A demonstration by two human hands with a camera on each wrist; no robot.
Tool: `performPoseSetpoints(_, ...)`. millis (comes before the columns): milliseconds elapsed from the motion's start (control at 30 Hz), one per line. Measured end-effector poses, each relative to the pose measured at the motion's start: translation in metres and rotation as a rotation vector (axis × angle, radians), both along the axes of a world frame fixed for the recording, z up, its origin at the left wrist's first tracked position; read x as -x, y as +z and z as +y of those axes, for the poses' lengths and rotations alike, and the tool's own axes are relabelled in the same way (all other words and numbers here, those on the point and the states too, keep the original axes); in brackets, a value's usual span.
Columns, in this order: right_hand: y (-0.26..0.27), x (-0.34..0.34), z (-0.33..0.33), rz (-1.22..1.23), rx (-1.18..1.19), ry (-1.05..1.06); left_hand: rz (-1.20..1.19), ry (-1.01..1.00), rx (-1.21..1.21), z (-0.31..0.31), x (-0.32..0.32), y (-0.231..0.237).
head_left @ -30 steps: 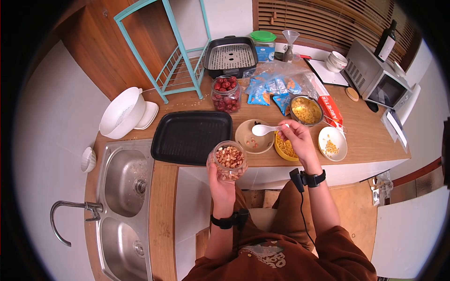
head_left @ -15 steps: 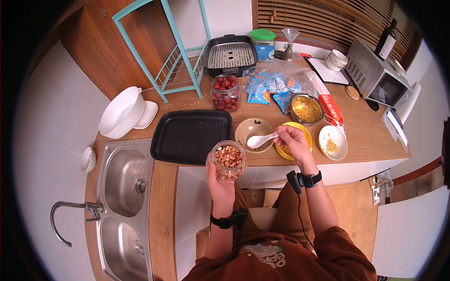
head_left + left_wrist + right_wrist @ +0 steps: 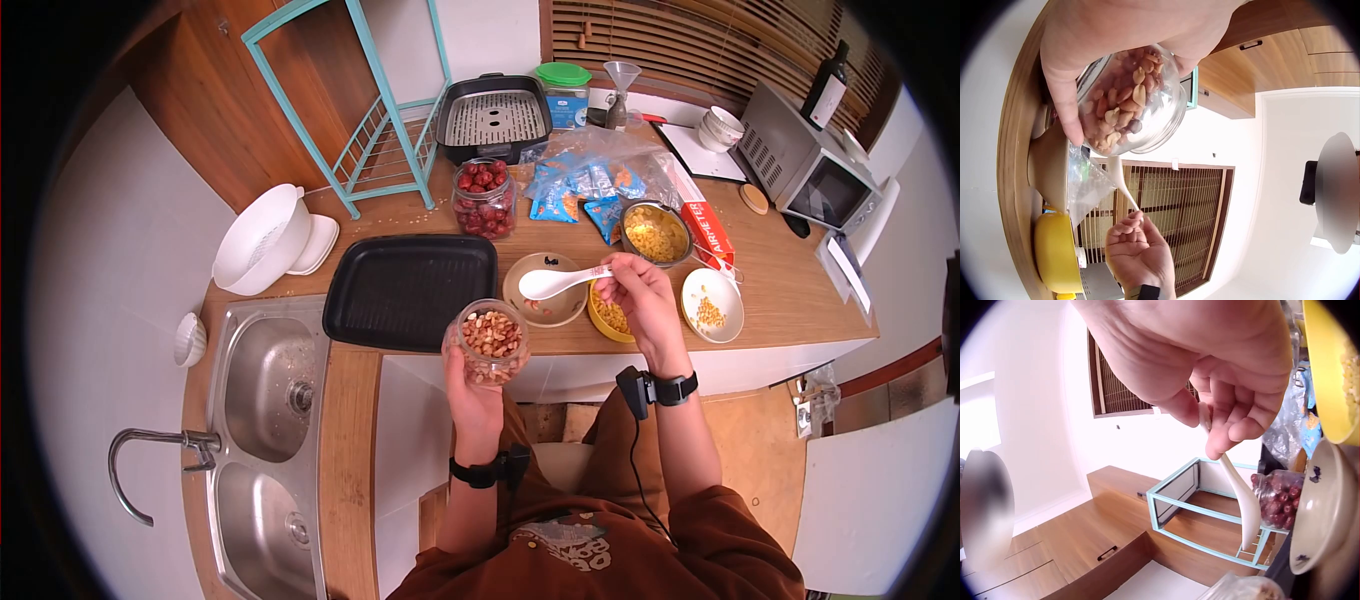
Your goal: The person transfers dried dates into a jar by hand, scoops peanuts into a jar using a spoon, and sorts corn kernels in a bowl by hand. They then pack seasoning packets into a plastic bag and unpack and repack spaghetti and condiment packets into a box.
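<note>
The left hand [image 3: 472,400] grips a clear glass jar [image 3: 490,345] of peanuts from below and the side, at the counter's front edge; in the left wrist view its fingers wrap the jar [image 3: 1129,100]. Between thumb and fingers the right hand [image 3: 645,312] pinches the handle of a white spoon [image 3: 545,284], whose bowl is over a beige bowl [image 3: 553,312]. In the right wrist view the spoon [image 3: 1247,512] hangs from the fingertips. Dark bits and a few peanut pieces lie in the beige bowl. A yellow bowl [image 3: 608,322] of corn kernels stands partly behind the right hand.
A black grill pan [image 3: 410,290] lies left of the jar, beside a double sink [image 3: 265,390]. Behind stand a jar of red fruit [image 3: 483,205] and blue packets [image 3: 555,205]. To the right are a metal bowl [image 3: 655,235] and a white bowl [image 3: 730,325] with kernels.
The right hand and spoon first moved down and left into the beige bowl, then lifted back up and right above it. The left hand and jar have hardly moved.
</note>
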State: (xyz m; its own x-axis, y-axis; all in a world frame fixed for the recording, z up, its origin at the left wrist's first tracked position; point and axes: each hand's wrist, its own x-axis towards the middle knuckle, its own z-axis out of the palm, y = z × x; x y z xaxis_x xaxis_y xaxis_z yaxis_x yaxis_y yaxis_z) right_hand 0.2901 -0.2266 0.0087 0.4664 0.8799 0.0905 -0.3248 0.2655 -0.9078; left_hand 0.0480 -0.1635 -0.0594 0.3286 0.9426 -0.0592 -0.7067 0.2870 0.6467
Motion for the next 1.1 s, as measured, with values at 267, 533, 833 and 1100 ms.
performPoseSetpoints(267, 0.022, 0.042, -0.010, -0.080, 0.001, 0.107, 0.004, -0.031, -0.023, -0.006, -0.008, 0.005)
performPoseSetpoints(533, 0.000, 0.068, -0.001, -0.188, 0.108, 0.155, -0.010, -0.049, -0.001, -0.010, -0.010, 0.009)
performPoseSetpoints(833, 0.065, 0.089, -0.004, -1.423, 0.000, -0.136, -0.052, -0.071, -0.002, -0.015, -0.016, 0.010)
performPoseSetpoints(1100, 0.083, 0.073, 0.033, -1.543, 0.277, 0.558, -0.083, -0.211, -0.032, -0.024, -0.018, 0.016)
